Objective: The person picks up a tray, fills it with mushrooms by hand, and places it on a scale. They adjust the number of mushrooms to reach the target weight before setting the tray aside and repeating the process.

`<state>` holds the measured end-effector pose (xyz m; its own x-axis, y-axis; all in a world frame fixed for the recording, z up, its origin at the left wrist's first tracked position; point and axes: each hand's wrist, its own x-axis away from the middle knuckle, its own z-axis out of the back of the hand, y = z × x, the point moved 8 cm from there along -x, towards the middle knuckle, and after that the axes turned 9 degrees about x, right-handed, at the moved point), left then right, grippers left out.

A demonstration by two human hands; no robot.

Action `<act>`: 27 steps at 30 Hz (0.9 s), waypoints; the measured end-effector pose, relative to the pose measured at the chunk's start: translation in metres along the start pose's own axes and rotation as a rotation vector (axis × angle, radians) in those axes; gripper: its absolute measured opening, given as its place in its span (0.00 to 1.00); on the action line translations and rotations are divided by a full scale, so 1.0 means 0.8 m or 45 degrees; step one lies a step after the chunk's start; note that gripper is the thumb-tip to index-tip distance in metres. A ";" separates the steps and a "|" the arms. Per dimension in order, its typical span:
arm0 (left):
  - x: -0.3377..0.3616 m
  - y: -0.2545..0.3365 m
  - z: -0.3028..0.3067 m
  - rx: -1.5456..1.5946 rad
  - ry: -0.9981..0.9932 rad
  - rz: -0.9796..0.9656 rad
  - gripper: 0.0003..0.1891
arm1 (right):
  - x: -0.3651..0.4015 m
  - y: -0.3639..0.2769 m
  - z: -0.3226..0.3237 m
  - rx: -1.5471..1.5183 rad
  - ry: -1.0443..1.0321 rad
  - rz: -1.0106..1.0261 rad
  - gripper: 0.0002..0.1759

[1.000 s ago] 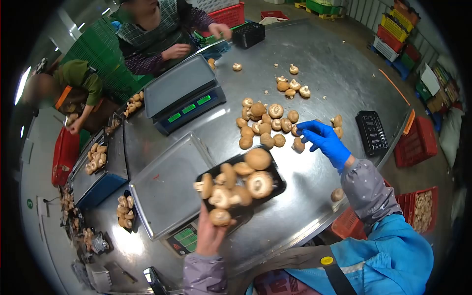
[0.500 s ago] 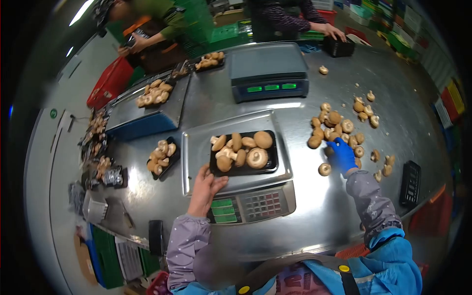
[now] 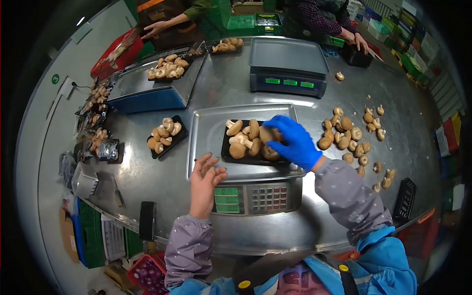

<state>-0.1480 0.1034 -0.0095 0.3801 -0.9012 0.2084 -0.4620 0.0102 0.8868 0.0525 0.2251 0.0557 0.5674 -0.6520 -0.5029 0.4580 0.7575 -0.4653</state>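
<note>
A black tray (image 3: pixel 227 153) of brown-capped mushrooms (image 3: pixel 237 150) rests on the metal pan (image 3: pixel 196 147) of a scale. My right hand (image 3: pixel 294 142), in a blue glove, is over the tray's right end, its fingers closed round a mushroom (image 3: pixel 269 134) there; the glove partly hides the mushrooms beneath. My bare left hand (image 3: pixel 204 184) is at the pan's front left corner, fingers apart and slightly bent, with nothing in it. Below the pan, the scale's panel (image 3: pixel 250 198) shows green displays and a keypad.
Loose mushrooms (image 3: pixel 344 135) lie scattered at right, near an upturned black tray (image 3: pixel 405 199). A second scale (image 3: pixel 288 64) stands behind. Filled trays, including one (image 3: pixel 167 137) at left, surround a blue-sided scale (image 3: pixel 147 103). Two people stand across the table; one person's hands (image 3: pixel 356 40) touch black trays.
My right hand has moved left from the loose mushrooms to the tray on the scale. My left hand has come away from the tray's edge. The camera view has shifted slightly.
</note>
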 end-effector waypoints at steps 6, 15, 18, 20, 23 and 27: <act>0.020 0.012 0.017 0.024 0.042 -0.043 0.18 | 0.010 0.022 0.019 0.027 0.161 -0.077 0.21; 0.046 0.013 0.047 0.073 0.163 -0.096 0.17 | 0.241 0.171 0.033 0.307 -0.430 -0.834 0.20; 0.049 0.009 0.047 0.164 0.093 -0.106 0.17 | 0.284 0.174 0.017 0.274 -0.365 -0.801 0.21; 0.047 -0.004 0.054 0.304 0.041 -0.057 0.18 | 0.287 0.174 0.024 0.483 -0.168 -0.711 0.21; 0.047 -0.017 0.052 0.572 -0.008 0.098 0.19 | 0.283 0.189 0.015 0.532 -0.169 -0.708 0.19; 0.054 -0.010 0.048 0.806 0.036 0.195 0.20 | 0.268 0.219 0.019 0.136 -0.107 -0.935 0.16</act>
<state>-0.1587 0.0478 -0.0232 0.2894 -0.8980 0.3314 -0.8921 -0.1275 0.4335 0.2649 0.2183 -0.1224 0.1387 -0.9899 -0.0304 0.8008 0.1302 -0.5846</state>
